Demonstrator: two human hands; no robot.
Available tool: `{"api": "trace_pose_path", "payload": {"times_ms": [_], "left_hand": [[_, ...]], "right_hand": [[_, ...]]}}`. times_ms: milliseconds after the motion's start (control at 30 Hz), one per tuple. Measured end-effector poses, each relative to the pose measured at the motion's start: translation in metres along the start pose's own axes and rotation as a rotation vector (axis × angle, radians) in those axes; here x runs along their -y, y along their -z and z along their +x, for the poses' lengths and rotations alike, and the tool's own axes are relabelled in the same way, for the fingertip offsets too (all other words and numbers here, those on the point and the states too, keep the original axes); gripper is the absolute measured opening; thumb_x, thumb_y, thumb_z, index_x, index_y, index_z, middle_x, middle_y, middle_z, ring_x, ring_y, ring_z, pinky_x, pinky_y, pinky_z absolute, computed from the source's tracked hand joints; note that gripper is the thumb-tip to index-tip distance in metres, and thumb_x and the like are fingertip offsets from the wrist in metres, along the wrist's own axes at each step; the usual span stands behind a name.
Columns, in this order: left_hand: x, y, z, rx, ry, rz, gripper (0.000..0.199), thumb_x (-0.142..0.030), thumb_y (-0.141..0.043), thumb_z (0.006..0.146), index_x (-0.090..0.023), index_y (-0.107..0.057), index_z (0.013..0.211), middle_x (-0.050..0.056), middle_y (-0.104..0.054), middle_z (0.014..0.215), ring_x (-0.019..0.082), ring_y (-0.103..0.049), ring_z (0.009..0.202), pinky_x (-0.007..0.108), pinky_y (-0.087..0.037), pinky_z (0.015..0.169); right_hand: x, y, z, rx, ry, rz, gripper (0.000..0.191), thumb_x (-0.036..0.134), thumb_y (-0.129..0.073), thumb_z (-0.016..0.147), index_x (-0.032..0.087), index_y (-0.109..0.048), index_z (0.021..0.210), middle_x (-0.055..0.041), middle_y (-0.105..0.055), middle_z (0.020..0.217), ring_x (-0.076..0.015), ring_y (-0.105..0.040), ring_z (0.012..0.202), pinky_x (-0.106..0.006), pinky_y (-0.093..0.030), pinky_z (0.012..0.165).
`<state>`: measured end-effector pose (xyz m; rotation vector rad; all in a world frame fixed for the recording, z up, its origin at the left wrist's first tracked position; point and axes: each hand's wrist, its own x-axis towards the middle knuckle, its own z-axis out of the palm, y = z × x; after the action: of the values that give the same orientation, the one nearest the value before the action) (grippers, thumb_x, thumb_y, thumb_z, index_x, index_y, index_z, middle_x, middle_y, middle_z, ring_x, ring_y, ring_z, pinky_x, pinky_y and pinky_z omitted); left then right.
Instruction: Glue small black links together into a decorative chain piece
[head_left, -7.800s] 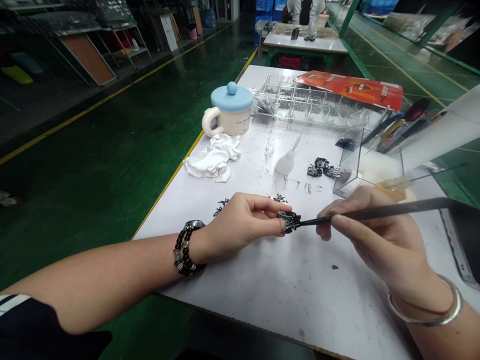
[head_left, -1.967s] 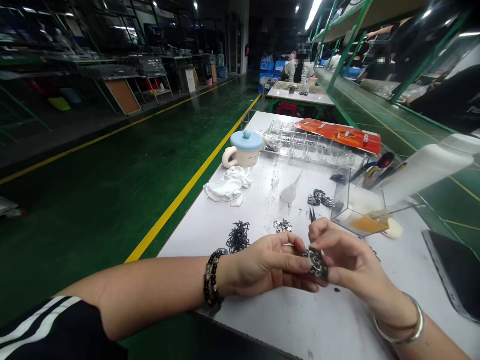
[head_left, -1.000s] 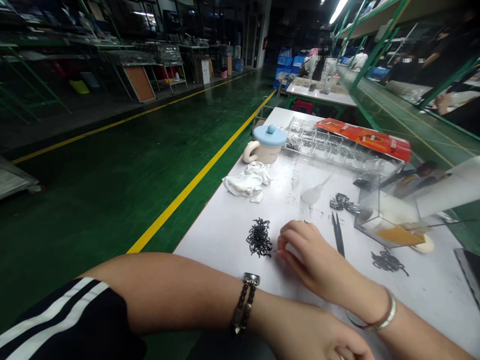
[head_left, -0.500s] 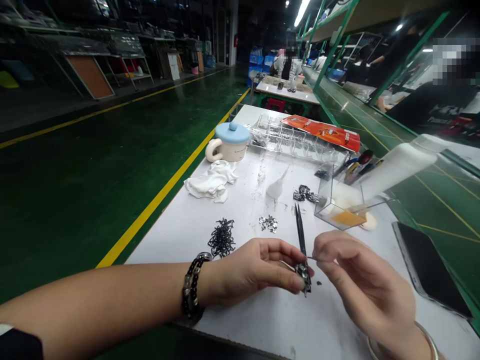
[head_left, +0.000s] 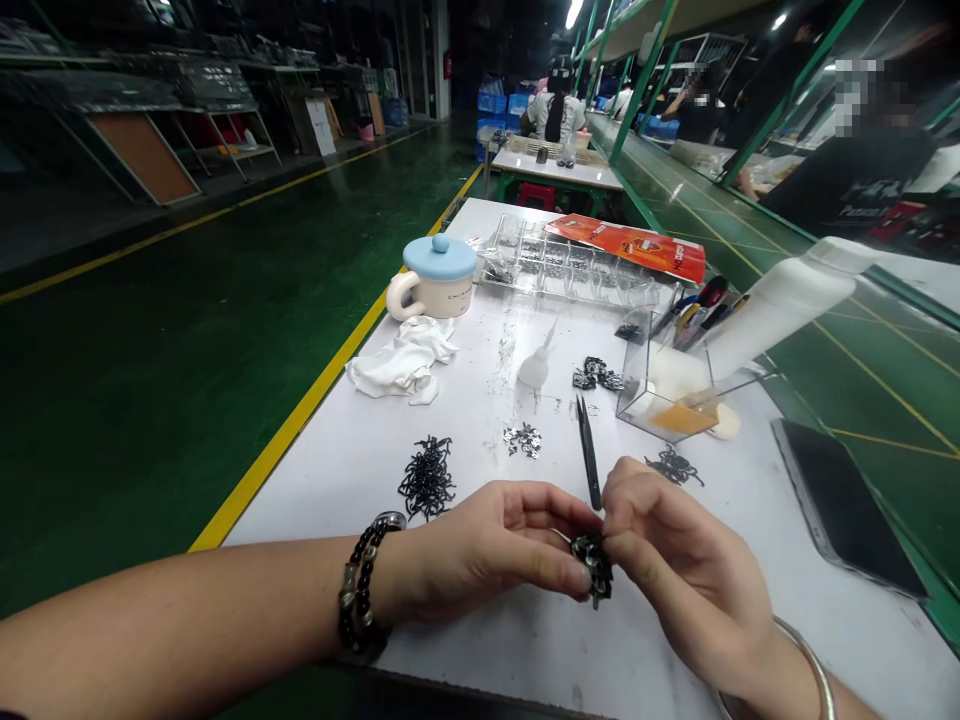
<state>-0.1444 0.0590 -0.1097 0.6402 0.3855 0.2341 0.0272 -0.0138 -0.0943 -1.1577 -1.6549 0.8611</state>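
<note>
A small, black-and-silver assembly with an irregular, glossy surface (head_left: 592, 568) is held between the thumb and fingers of the left hand (head_left: 487, 545), above the near part of the worktop (head_left: 495, 650). The fingertips of the right hand (head_left: 675, 570) are closed narrowly together at its upper edge; whether a small piece is pinched there cannot be told.

Slender, pointed black tweezers (head_left: 589, 455) are laid just beyond the hands. A tangled heap of thin, curved black pieces (head_left: 427, 480) is noted near the left wrist, with flat, shiny silver bits (head_left: 523, 440) scattered to its right. A looser group of dark curved pieces (head_left: 675, 465) is seen beyond the right hand, and glossy black parts (head_left: 596, 374) are clustered farther back. A translucent, teardrop-shaped bulb with a narrow spout (head_left: 534, 370) is placed near a crumpled white cloth (head_left: 405, 360).

A cream mug (head_left: 442, 298) is covered by a smooth, light-blue lid (head_left: 439, 258). A clear, compartmented plastic tray (head_left: 570, 262) is partly overlapped by a red-orange printed packet (head_left: 630, 245). A dark-screened phone (head_left: 847, 505) is laid at the right.

The white surface is marked by dark smudges. The green floor (head_left: 262, 350) is crossed by yellow lines; a person (head_left: 556, 110) is seen at a farther table (head_left: 559, 170).
</note>
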Motion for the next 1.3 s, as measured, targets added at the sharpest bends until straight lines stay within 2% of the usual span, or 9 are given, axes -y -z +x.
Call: {"api": "trace_pose_path", "payload": {"times_ms": [167, 533, 733, 867, 1133, 1200, 1300], "left_hand": [[0.000, 0.000, 0.000, -0.005, -0.001, -0.013, 0.035, -0.006, -0.076, 0.059, -0.012, -0.065, 0.092, 0.004, -0.063, 0.083, 0.012, -0.061, 0.080, 0.023, -0.046, 0.075], [0.001, 0.002, 0.001, 0.033, -0.039, -0.002, 0.035, -0.007, -0.075, 0.062, -0.012, -0.065, 0.095, 0.004, -0.063, 0.083, 0.012, -0.060, 0.080, 0.027, -0.045, 0.084], [0.001, 0.003, -0.002, 0.008, 0.024, 0.013, 0.033, -0.006, -0.077, 0.061, -0.013, -0.065, 0.092, 0.003, -0.067, 0.082, 0.008, -0.063, 0.074, 0.020, -0.048, 0.073], [0.002, 0.006, -0.003, 0.034, 0.026, 0.063, 0.031, -0.009, -0.078, 0.065, -0.015, -0.065, 0.092, 0.002, -0.068, 0.081, 0.008, -0.065, 0.076, 0.019, -0.050, 0.073], [0.000, 0.006, -0.005, 0.015, -0.005, 0.111, 0.033, -0.009, -0.080, 0.062, -0.015, -0.064, 0.090, 0.002, -0.068, 0.081, 0.007, -0.064, 0.075, 0.016, -0.049, 0.069], [0.000, 0.006, -0.006, 0.016, -0.005, 0.117, 0.033, -0.009, -0.080, 0.062, -0.015, -0.064, 0.090, 0.002, -0.067, 0.083, 0.008, -0.064, 0.076, 0.017, -0.049, 0.069], [-0.001, 0.006, -0.006, 0.031, -0.006, 0.133, 0.031, -0.009, -0.079, 0.063, -0.015, -0.064, 0.090, 0.002, -0.067, 0.083, 0.008, -0.063, 0.075, 0.019, -0.048, 0.070]], "right_hand": [[-0.002, -0.003, 0.001, -0.040, 0.006, 0.003, 0.011, 0.019, -0.044, 0.092, 0.021, -0.046, 0.081, 0.0003, -0.039, 0.073, -0.0118, -0.041, 0.065, -0.026, -0.034, 0.056], [-0.002, -0.002, -0.001, -0.001, 0.095, -0.131, 0.011, 0.012, -0.043, 0.089, 0.020, -0.045, 0.081, 0.0007, -0.040, 0.071, -0.0125, -0.040, 0.067, -0.029, -0.033, 0.061], [0.000, 0.007, 0.001, 0.129, 0.085, -0.133, 0.011, 0.012, -0.044, 0.089, 0.020, -0.046, 0.082, 0.0006, -0.041, 0.072, -0.0131, -0.040, 0.069, -0.029, -0.034, 0.061], [0.001, 0.012, 0.002, 0.183, 0.111, -0.176, 0.012, 0.010, -0.043, 0.088, 0.020, -0.045, 0.082, 0.0006, -0.043, 0.072, -0.0135, -0.041, 0.070, -0.030, -0.033, 0.063], [0.000, 0.007, 0.002, 0.121, 0.247, -0.265, 0.013, 0.005, -0.044, 0.083, 0.018, -0.045, 0.083, 0.0006, -0.043, 0.070, -0.0135, -0.039, 0.068, -0.031, -0.030, 0.064], [-0.001, 0.007, 0.002, 0.110, 0.221, -0.218, 0.012, 0.006, -0.046, 0.084, 0.019, -0.047, 0.084, 0.0010, -0.044, 0.070, -0.0129, -0.040, 0.069, -0.031, -0.031, 0.065], [-0.003, 0.005, 0.001, 0.107, 0.067, -0.062, 0.010, 0.013, -0.049, 0.087, 0.021, -0.049, 0.082, 0.0020, -0.043, 0.071, -0.0118, -0.041, 0.068, -0.028, -0.032, 0.062]]}}
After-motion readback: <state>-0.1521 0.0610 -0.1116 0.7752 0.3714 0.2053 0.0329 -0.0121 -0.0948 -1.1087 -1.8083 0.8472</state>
